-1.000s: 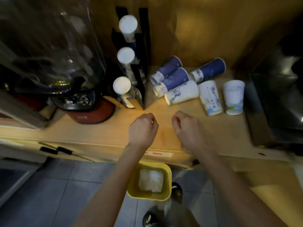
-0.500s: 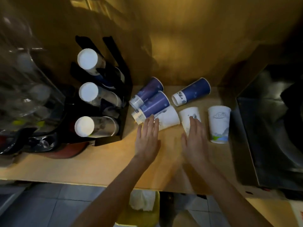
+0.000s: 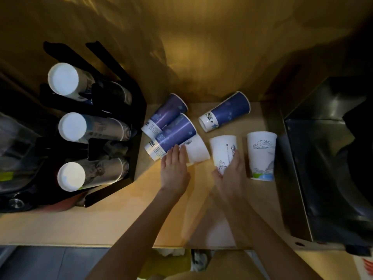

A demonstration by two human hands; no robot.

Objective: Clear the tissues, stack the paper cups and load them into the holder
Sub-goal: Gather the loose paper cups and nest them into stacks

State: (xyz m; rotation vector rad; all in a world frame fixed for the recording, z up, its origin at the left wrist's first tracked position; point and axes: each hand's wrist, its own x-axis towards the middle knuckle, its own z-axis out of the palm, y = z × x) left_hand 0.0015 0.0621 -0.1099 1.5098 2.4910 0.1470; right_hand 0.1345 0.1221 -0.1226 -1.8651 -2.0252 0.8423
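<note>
Nearest, below the counter edge, a yellow bin (image 3: 161, 265) w/ crumpled tissues (image 3: 171, 252) inside is partly seen between the forearms. On the wooden counter (image 3: 101, 223) two bare hands are reached fwd. The left hand (image 3: 175, 170) is laid flat, fingers straight and together – open, gripping nothing – w/ fingertips over the near end of a white cup (image 3: 196, 151) lying on its side; they also touch the base of the nearer blue cup (image 3: 171, 137). The right hand (image 3: 230, 174) is spread over the near end of a 2nd white cup (image 3: 224, 151), also lying down; palm and fingers are pressed on it, but whether it is actually gripped can't be told. Just right of that hand a 3rd white cup (image 3: 262, 155) w/ a line drawing and green-blue band is seen apart from the others, near a dark metal appliance (image 3: 327, 162) at the right edge.

Farther back, a 2nd blue cup (image 3: 164, 115) lies touching the nearer blue one, both tilted the same way. A 3rd blue cup (image 3: 225, 112) lies alone to the right, by the back wall.

At left – the black cup holder (image 3: 113, 110) stands w/ three stacks in it: near stack (image 3: 90, 174), mid stack (image 3: 92, 127), far stack (image 3: 80, 82), white bases facing the camera.
</note>
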